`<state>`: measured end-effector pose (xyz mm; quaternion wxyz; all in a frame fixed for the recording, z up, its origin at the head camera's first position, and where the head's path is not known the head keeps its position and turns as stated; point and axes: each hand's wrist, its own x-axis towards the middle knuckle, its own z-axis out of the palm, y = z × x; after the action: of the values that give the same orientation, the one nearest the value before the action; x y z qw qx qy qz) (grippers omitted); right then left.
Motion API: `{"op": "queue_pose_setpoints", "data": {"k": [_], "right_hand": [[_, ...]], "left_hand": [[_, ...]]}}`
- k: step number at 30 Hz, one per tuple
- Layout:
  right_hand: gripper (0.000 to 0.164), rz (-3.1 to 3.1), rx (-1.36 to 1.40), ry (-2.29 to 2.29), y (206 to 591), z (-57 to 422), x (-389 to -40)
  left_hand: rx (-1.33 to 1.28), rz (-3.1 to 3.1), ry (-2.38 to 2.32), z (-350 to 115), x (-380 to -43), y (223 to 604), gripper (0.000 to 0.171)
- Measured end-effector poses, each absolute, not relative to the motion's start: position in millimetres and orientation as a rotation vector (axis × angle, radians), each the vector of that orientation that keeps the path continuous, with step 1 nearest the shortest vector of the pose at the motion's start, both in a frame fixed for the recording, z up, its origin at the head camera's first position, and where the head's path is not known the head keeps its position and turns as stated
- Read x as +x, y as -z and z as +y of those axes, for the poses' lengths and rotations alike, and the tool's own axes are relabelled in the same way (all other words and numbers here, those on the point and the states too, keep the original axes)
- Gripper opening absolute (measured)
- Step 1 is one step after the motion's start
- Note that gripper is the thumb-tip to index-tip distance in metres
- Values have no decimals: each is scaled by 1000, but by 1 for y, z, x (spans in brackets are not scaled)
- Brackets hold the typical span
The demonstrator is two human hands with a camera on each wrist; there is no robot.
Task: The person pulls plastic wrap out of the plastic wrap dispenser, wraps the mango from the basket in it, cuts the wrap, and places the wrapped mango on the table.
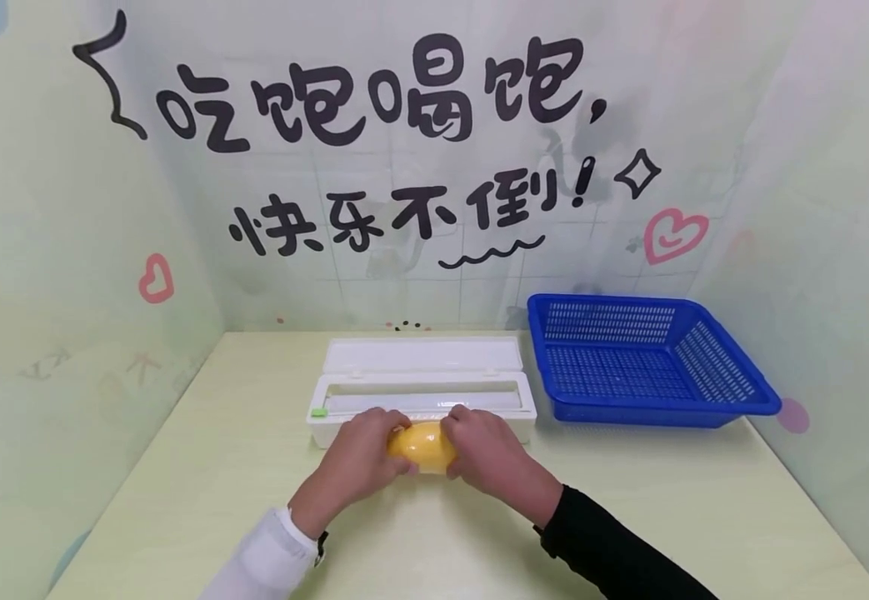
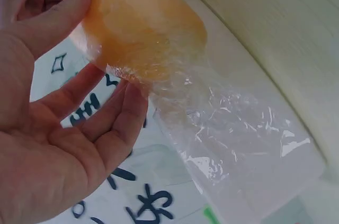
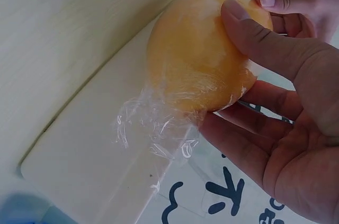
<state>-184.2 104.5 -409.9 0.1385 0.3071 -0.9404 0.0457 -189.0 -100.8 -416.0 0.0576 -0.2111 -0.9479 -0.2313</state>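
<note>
A smooth yellow fruit [image 1: 423, 447], possibly a mango, is held between both hands in front of a white cling film dispenser [image 1: 323, 433]. Clear cling film [image 2: 233, 128] covers the fruit and trails off it in wrinkles, over the dispenser. My left hand [image 1: 362, 454] grips the fruit's left end, its thumb on the near side and fingers beneath in the left wrist view. At the right end, my right hand [image 1: 485, 454] holds it in the same way, thumb [image 3: 249, 30] pressed on the film. The dispenser's lid [image 1: 422, 356] stands open, showing the film roll [image 1: 404, 403].
A blue plastic basket [image 1: 651, 412] stands on the table at the right, beside the dispenser. A small green piece [image 1: 318, 412] sits at the dispenser's left end. Printed curtain-like walls [image 1: 404, 300] enclose the pale table [image 1: 239, 433] at the back and sides.
</note>
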Motion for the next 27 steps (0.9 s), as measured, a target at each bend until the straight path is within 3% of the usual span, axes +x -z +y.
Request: {"op": "queue_pose_setpoints", "data": {"k": [17, 27], "right_hand": [[45, -2819, 854, -236, 417, 104, -188], [43, -2928, 970, -377, 408, 114, -206]], "left_hand": [[-721, -2622, 479, -98, -176, 433, 48], [-762, -2620, 327, -93, -170, 440, 76]]}}
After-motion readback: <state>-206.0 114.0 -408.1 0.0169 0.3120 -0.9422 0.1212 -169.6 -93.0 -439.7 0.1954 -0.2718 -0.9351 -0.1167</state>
